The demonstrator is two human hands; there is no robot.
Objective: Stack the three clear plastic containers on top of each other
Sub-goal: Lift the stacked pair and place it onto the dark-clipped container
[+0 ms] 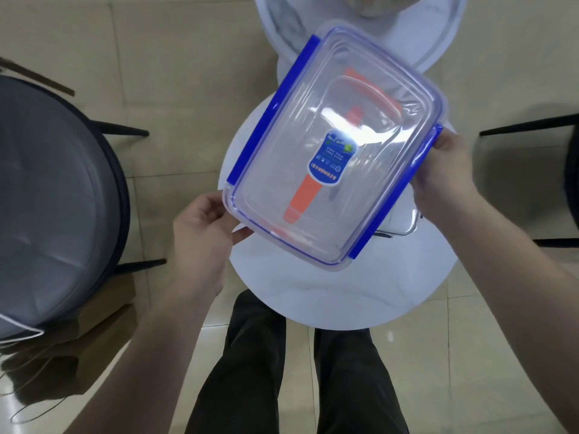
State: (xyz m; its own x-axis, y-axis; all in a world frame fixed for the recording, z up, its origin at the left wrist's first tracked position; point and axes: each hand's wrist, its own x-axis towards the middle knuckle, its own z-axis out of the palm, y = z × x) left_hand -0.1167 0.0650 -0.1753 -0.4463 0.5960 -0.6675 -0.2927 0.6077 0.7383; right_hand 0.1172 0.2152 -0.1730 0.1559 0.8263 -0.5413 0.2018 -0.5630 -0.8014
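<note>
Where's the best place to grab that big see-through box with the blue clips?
Probably by its two short ends, one hand coming in from each side. The big clear container is wide and flat, and its blue clips run down the long sides, so the ends are free. That is how the left hand and right hand hold it now.

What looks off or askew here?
Nothing damaged or spilled. The blue-clipped container, held by the left hand and right hand, sits skewed over the orange-clipped container below, not yet lined up.
</note>
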